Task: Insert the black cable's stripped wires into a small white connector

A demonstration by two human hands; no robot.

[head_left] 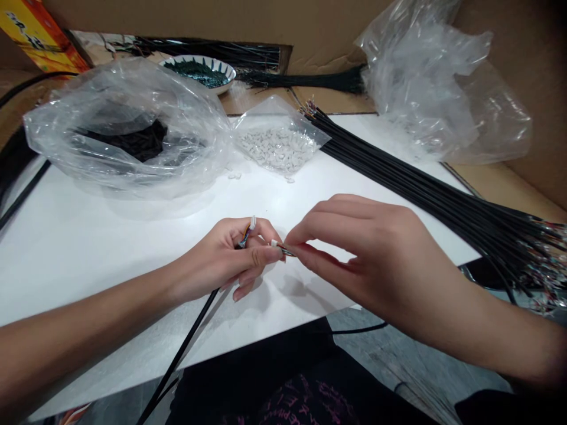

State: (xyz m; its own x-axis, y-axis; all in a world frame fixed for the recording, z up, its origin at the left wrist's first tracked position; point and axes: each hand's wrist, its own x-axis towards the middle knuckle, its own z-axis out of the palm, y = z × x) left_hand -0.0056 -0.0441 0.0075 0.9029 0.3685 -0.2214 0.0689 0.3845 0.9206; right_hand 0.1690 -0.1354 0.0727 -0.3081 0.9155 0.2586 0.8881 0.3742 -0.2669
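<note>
Between thumb and fingers my left hand (241, 257) grips a small white connector (274, 243), partly covered by the thumb. Thin coloured wires (287, 252) lead from it, and the fingertips of my right hand (354, 236) pinch them just to the right. A second white connector (253, 222) with coloured wires sticks up above my left palm. A black cable (188, 342) runs down from below my left hand over the table's front edge. Both hands are closed and slightly above the white table (146, 242).
A clear bag of small white connectors (277, 147) lies ahead, beside a large plastic bag (186, 159) with black pieces. A bundle of black cables (398, 171) stretches along the right. Behind are a bowl (228, 74), an empty-looking plastic bag (425, 77) and cardboard walls (323, 35).
</note>
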